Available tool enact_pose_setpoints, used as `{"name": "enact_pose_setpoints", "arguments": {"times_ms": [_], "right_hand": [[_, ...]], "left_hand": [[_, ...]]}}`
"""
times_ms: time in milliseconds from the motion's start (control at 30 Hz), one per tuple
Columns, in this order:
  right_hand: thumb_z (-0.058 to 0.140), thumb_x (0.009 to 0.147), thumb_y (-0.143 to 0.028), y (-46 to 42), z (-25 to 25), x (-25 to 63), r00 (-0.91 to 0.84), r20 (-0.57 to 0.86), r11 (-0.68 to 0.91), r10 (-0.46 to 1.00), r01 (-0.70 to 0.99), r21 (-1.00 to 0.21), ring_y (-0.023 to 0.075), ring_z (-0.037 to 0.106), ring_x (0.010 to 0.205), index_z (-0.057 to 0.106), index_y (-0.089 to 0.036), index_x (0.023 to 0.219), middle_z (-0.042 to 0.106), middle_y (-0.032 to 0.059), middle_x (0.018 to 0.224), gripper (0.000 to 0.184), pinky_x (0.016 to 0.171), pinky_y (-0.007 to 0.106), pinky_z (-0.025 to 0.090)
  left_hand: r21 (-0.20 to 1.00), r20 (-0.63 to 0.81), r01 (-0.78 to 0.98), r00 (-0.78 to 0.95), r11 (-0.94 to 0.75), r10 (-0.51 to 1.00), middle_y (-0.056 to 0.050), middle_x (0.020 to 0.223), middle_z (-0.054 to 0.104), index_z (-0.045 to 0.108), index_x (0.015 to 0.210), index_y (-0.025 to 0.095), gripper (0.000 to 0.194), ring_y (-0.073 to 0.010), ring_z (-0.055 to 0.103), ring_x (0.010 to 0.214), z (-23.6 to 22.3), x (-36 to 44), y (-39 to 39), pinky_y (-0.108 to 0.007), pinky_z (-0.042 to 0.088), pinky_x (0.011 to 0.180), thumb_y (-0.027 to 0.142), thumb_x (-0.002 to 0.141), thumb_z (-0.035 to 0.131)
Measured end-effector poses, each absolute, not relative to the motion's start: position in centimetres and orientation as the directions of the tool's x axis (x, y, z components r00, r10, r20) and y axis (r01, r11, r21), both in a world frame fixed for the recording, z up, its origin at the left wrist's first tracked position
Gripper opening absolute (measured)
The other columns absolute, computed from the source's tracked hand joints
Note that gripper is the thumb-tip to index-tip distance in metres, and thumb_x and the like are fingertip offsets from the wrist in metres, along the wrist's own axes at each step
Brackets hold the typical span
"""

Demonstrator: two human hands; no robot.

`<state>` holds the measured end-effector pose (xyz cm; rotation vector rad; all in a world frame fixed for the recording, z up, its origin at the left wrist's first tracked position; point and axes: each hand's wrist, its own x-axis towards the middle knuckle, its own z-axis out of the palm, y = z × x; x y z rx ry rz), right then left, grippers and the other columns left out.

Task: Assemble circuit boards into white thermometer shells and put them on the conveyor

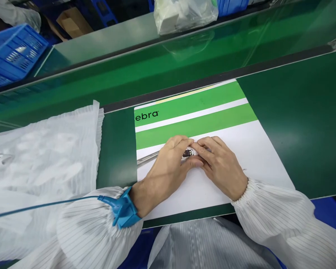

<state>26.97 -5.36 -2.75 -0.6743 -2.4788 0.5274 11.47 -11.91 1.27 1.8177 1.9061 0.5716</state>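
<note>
"Holding what, there on the green-and-white printed mat (263,160)?"

"A small white plastic housing with a dark socket-like insert (188,153), just above the mat's middle. The left hand (170,160) curls round it, thumb and fingers closed on its sides; the right hand (222,164) has its fingertips bunched at the other end. Exactly where those press, I cannot tell"

"How will it handle?"

"Light and stiff, I'd judge, perhaps a little slippery on the smooth shell. The dark insert looks like the delicate part, so I'd take the white rim by its edges and keep thumbs off the middle. A greyish strip (148,159) runs from the mat's left edge to behind the left hand; whether it joins the housing is hidden"

"And containers?"

"Left of the mat lies a translucent white packing wrap (85,138) with pale shapes showing, in it or under it, I can't say. Beyond the mat's far edge sits a clear plastic bag (186,18) holding white pieces. Far off beyond its left corner are a blue slatted crate (30,46), contents unclear, and a brown cardboard box (74,22), its inside too dim to read"
</note>
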Motion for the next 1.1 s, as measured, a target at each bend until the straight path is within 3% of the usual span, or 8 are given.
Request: {"name": "enact_pose_setpoints", "arguments": {"times_ms": [267, 400, 533, 633, 733, 833, 967, 1100], "right_hand": [[0.049, 0.096, -0.014, -5.9, -2.3, 27.0, -0.731, 0.371, 0.803, 0.573, 0.411, -0.431, 0.0217, 0.048, 0.088, 0.063, -0.01, 0.123, 0.063, 0.0089, 0.097, 0.031, 0.077, 0.035, 0.048], [0.055, 0.095, -0.019, -4.3, -2.4, 27.0, -0.78, 0.264, 0.76, 0.568, 0.374, -0.531, 0.021, 0.052, 0.087, 0.069, -0.014, 0.112, 0.064, 0.008, 0.095, 0.023, 0.08, 0.036, 0.048], [0.054, 0.096, -0.022, -2.7, -1.4, 27.2, -0.797, 0.155, 0.674, 0.584, 0.369, -0.64, 0.0172, 0.058, 0.085, 0.074, -0.021, 0.099, 0.067, 0.0032, 0.094, 0.02, 0.077, 0.032, 0.045], [0.054, 0.097, -0.025, -2.4, -0.8, 27.4, -0.8, 0.092, 0.621, 0.593, 0.382, -0.685, 0.0158, 0.06, 0.084, 0.075, -0.023, 0.09, 0.068, 0.001, 0.092, 0.022, 0.075, 0.031, 0.044], [0.054, 0.097, -0.028, -2.7, -0.5, 27.8, -0.789, 0.056, 0.584, 0.611, 0.403, -0.705, 0.0151, 0.059, 0.082, 0.075, -0.025, 0.094, 0.068, -0.0004, 0.09, 0.022, 0.074, 0.031, 0.044], [0.056, 0.096, -0.03, -3.5, -0.6, 27.9, -0.788, 0.08, 0.602, 0.61, 0.396, -0.693, 0.0159, 0.058, 0.087, 0.074, -0.024, 0.105, 0.068, 0.0002, 0.094, 0.02, 0.079, 0.032, 0.045], [0.066, 0.089, -0.034, -5.6, -1.3, 27.3, -0.775, 0.213, 0.713, 0.595, 0.386, -0.585, 0.0205, 0.053, 0.091, 0.071, -0.018, 0.112, 0.064, 0.0056, 0.097, 0.028, 0.084, 0.035, 0.045], [0.056, 0.095, -0.029, -7.4, -2.5, 26.7, -0.717, 0.311, 0.735, 0.624, 0.403, -0.546, 0.0214, 0.049, 0.086, 0.067, -0.014, 0.113, 0.06, 0.0088, 0.092, 0.026, 0.079, 0.036, 0.046]], "left_hand": [[0.508, 0.075, 0.861, -0.027, -0.015, 0.997, -0.009, 0.112, 0.061, 0.058, 0.109, 0.014, 0.023, -0.0223, 0.055, 0.106, 1.3, 12.3, -11.9, -0.039, 0.05, 0.094, 0.017, 0.087, 0.064], [0.443, 0.003, 0.895, 0.063, -0.058, 0.998, -0.012, 0.119, 0.059, 0.054, 0.122, 0.012, 0.044, -0.0255, 0.053, 0.109, 0.3, 10.7, -12.3, -0.042, 0.05, 0.094, 0.028, 0.085, 0.07], [0.313, -0.105, 0.947, 0.105, -0.067, 0.989, -0.013, 0.121, 0.061, 0.052, 0.128, 0.01, 0.039, -0.0283, 0.052, 0.114, 1.4, 8.9, -12.9, -0.045, 0.047, 0.096, 0.025, 0.092, 0.058], [0.392, -0.206, 0.92, 0.078, 0.009, 0.975, -0.011, 0.127, 0.061, 0.053, 0.13, 0.013, 0.038, -0.026, 0.053, 0.119, 2.8, 8.4, -13.0, -0.042, 0.046, 0.1, 0.029, 0.096, 0.052], [0.466, -0.248, 0.881, 0.041, 0.083, 0.968, -0.007, 0.129, 0.062, 0.054, 0.129, 0.017, 0.038, -0.024, 0.055, 0.119, 3.3, 8.3, -13.1, -0.04, 0.046, 0.101, 0.034, 0.095, 0.053], [0.499, -0.211, 0.861, 0.009, 0.1, 0.977, -0.006, 0.125, 0.063, 0.055, 0.127, 0.018, 0.039, -0.0232, 0.057, 0.115, 2.9, 8.4, -13.6, -0.039, 0.047, 0.099, 0.033, 0.092, 0.059], [0.508, -0.108, 0.86, 0.009, 0.048, 0.994, -0.008, 0.121, 0.061, 0.054, 0.125, 0.016, 0.043, -0.0234, 0.054, 0.113, 1.9, 9.5, -14.4, -0.039, 0.048, 0.097, 0.034, 0.088, 0.065], [0.478, 0.039, 0.877, 0.031, -0.045, 0.999, -0.009, 0.119, 0.061, 0.057, 0.119, 0.017, 0.042, -0.0253, 0.053, 0.111, 0.8, 11.0, -14.6, -0.043, 0.048, 0.098, 0.04, 0.086, 0.067]]}}
